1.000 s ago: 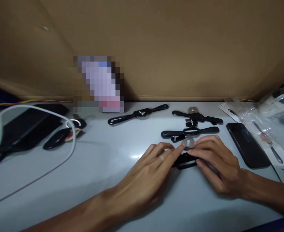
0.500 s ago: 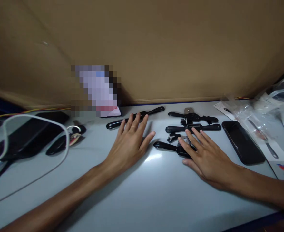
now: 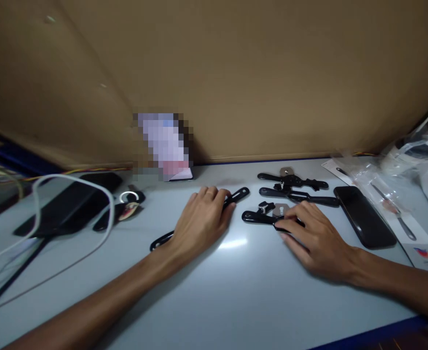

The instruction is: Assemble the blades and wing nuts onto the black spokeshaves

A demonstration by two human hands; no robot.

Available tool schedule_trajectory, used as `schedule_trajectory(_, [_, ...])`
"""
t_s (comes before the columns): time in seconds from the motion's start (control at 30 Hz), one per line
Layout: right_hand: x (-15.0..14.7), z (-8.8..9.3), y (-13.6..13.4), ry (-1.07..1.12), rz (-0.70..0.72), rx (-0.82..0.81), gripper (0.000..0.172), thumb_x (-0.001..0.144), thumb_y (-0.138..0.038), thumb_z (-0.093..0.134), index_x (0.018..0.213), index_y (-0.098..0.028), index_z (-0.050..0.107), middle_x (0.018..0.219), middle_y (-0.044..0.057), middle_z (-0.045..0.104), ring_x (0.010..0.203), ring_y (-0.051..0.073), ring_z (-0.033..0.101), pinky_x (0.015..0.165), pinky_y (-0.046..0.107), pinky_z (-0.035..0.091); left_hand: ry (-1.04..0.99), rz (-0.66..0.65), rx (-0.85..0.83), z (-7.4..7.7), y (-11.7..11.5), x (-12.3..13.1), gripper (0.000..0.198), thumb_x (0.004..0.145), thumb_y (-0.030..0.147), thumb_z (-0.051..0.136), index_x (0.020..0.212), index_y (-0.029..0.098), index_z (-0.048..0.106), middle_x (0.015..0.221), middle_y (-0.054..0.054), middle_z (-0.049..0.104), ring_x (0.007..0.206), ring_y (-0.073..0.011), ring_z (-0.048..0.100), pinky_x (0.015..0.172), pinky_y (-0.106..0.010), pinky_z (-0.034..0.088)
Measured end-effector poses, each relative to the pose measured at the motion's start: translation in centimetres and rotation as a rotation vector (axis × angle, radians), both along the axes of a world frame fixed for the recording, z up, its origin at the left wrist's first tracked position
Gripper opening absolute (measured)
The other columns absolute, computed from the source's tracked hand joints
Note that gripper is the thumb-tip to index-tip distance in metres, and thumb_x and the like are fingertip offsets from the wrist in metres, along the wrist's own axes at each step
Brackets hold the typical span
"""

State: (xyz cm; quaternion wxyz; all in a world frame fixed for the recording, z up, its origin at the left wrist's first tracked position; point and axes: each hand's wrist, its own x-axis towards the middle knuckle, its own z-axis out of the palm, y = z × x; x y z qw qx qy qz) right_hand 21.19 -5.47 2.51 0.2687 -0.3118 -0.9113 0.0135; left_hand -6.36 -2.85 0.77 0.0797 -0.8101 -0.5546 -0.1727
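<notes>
Left hand curled around a black tool — frame centre
Its long axis climbs rightward; the right hand bends over a second black tool, right of centre, handle pointing left — whether it pinches, I cannot tell.

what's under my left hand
Under your left hand is a long black tool: both its ends show, one on either side. Its middle is covered, so I can't see that.

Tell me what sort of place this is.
Probably a workbench or desk for small handwork: black two-handled tools and a slotted metal plate lie on a pale tabletop, with a clear plastic packet at the right.
</notes>
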Motion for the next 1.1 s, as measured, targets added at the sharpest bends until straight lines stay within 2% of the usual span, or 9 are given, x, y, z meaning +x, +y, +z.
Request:
schedule_trajectory(0.13, [0.2, -0.6, -0.8, -0.086, 0.048, -0.073, 0.027, 0.104, -0.019, 0.045, 0.099, -0.017, 0.071, 0.085, 0.007, 0.063, 0.073, 0.021, 0.058, 0.067, 0.038, 0.049, -0.035, 0.026, -0.001, 0.3, -0.1, 0.5, 0.014, 0.102, 0.024, 0.048, 0.095, 0.016, 0.057, 0.089, -0.009, 0.06, 0.084, -0.028, 0.059, 0.072, -0.045, 0.053])
schedule_trajectory(0.27, [1.2, -2.5, -0.2, -0.052, 0.023, 0.02, 0.029, 0.105, -0.027, 0.043, 0.117, -0.018, 0.068, 0.102, 0.012, 0.065, 0.089, 0.027, 0.064, 0.076, 0.044, 0.053, -0.046, 0.008, 0.016, 1.1, -1.2, 1.1, 0.015, 0.104, 0.024, 0.045, 0.107, 0.015, 0.056, 0.103, -0.01, 0.062, 0.084, -0.0226, 0.061, 0.068, -0.036, 0.055])
schedule_trajectory(0.43, [2.1, -5.1, 1.5, -0.067, -0.055, 0.128, 0.039, 0.104, -0.042, 0.043, 0.134, -0.025, 0.062, 0.121, 0.014, 0.065, 0.108, 0.036, 0.064, 0.088, 0.056, 0.052, 0.006, -0.259, 0.012, 1.4, -2.8, 2.3, 0.017, 0.102, 0.034, 0.054, 0.107, 0.019, 0.061, 0.101, -0.004, 0.065, 0.088, -0.0178, 0.062, 0.072, -0.028, 0.054])
schedule_trajectory(0.5, [2.0, -5.3, 1.5, -0.081, -0.049, 0.115, 0.041, 0.105, -0.039, 0.042, 0.14, -0.026, 0.057, 0.128, 0.013, 0.064, 0.114, 0.034, 0.064, 0.092, 0.055, 0.054, 0.039, -0.442, 0.02, 1.2, -3.3, 2.7, 0.017, 0.103, 0.021, 0.048, 0.107, 0.018, 0.064, 0.097, -0.005, 0.066, 0.085, -0.0181, 0.061, 0.075, -0.029, 0.053])
schedule_trajectory(0.67, [0.9, -3.9, 1.4, -0.063, -0.056, 0.069, 0.043, 0.105, -0.025, 0.042, 0.148, -0.02, 0.047, 0.146, 0.015, 0.059, 0.134, 0.033, 0.056, 0.103, 0.054, 0.053, -0.05, -0.584, -0.006, 1.1, -3.7, 2.8, 0.03, 0.103, 0.025, 0.048, 0.128, 0.01, 0.058, 0.11, -0.013, 0.066, 0.1, -0.025, 0.059, 0.089, -0.038, 0.053])
schedule_trajectory(0.77, [0.7, -2.4, 1.3, 0.08, -0.053, -0.037, 0.036, 0.105, -0.019, 0.045, 0.14, -0.02, 0.052, 0.135, 0.012, 0.065, 0.126, 0.024, 0.061, 0.104, 0.045, 0.055, -0.19, -0.475, -0.002, 1.1, -3.5, 2.7, 0.024, 0.103, 0.023, 0.044, 0.114, 0.011, 0.061, 0.105, -0.013, 0.066, 0.096, -0.0265, 0.059, 0.085, -0.042, 0.052])
schedule_trajectory(0.87, [0.6, -0.8, 0.3, 0.127, 0.079, -0.023, 0.035, 0.103, -0.013, 0.048, 0.136, -0.017, 0.056, 0.131, 0.013, 0.066, 0.126, 0.022, 0.059, 0.106, 0.041, 0.053, -0.227, -0.319, -0.077, 0.9, -3.3, 2.7, 0.022, 0.104, 0.021, 0.041, 0.098, 0.014, 0.061, 0.097, -0.011, 0.063, 0.088, -0.0258, 0.057, 0.08, -0.043, 0.051])
schedule_trajectory(1.0, [0.1, 0.3, -1.5, -0.057, 0.356, 0.027, 0.037, 0.103, -0.015, 0.047, 0.137, -0.01, 0.059, 0.141, 0.016, 0.063, 0.136, 0.028, 0.053, 0.11, 0.045, 0.051, -0.143, -0.325, -0.127, 0.6, -3.0, 2.6, 0.028, 0.106, 0.022, 0.037, 0.097, 0.016, 0.063, 0.099, -0.011, 0.062, 0.091, -0.028, 0.056, 0.079, -0.046, 0.05])
schedule_trajectory(1.1, [-0.2, 0.1, -1.6, -0.173, 0.329, 0.088, 0.035, 0.104, -0.019, 0.049, 0.135, -0.008, 0.061, 0.141, 0.013, 0.065, 0.132, 0.029, 0.057, 0.11, 0.047, 0.051, -0.23, -0.348, -0.149, 0.6, -3.1, 2.4, 0.026, 0.108, 0.025, 0.038, 0.106, 0.016, 0.062, 0.099, -0.01, 0.063, 0.091, -0.027, 0.058, 0.079, -0.045, 0.052])
